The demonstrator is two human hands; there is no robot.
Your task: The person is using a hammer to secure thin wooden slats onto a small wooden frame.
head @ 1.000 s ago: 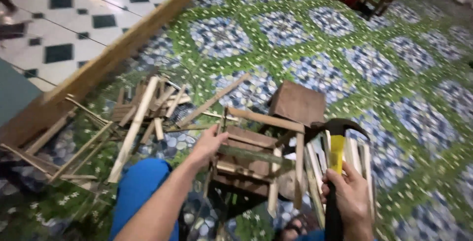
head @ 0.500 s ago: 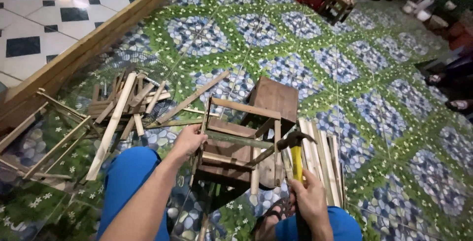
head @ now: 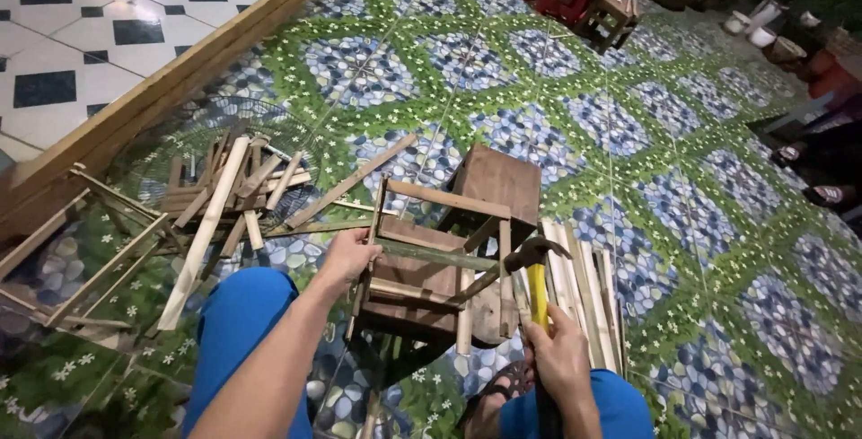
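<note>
The hammer (head: 536, 282) stands nearly upright in view, its yellow handle running from the right hand (head: 558, 360) up to a dark head that points left, just beside the wooden frame (head: 437, 264). The right hand is closed around the handle. The left hand (head: 350, 255) grips the frame's left upright post, fingers curled. The frame is made of thin pale slats and sits over a brown wooden block (head: 496, 183) on the patterned floor. Loose slats (head: 215, 197) lie piled to the left.
</note>
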